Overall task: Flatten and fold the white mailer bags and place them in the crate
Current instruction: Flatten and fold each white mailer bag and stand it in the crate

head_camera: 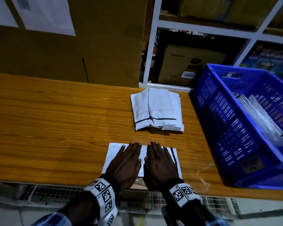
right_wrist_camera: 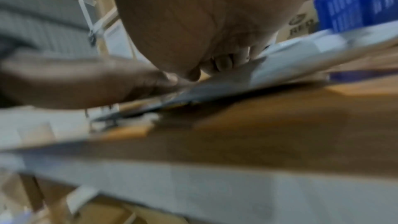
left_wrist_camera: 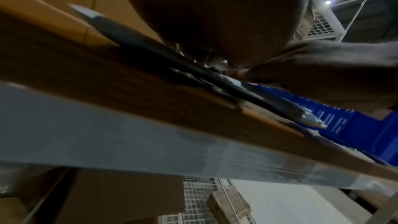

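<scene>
Pressing flat, both hands' straight fingers (head_camera: 134,146) hold down the mailer bag (head_camera: 113,154).

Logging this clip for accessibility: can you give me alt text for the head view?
Both hands, left and right, press flat on a white mailer bag at the near edge of a wooden table. A folded stack of mailers lies beyond it, a blue crate to the right.

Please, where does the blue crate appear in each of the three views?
Head: crate at the right, on the table.
Left wrist: crate at the right of centre, behind the table edge.
Right wrist: crate in the top right corner.
Shared landmark: the mailer under both hands.
</scene>
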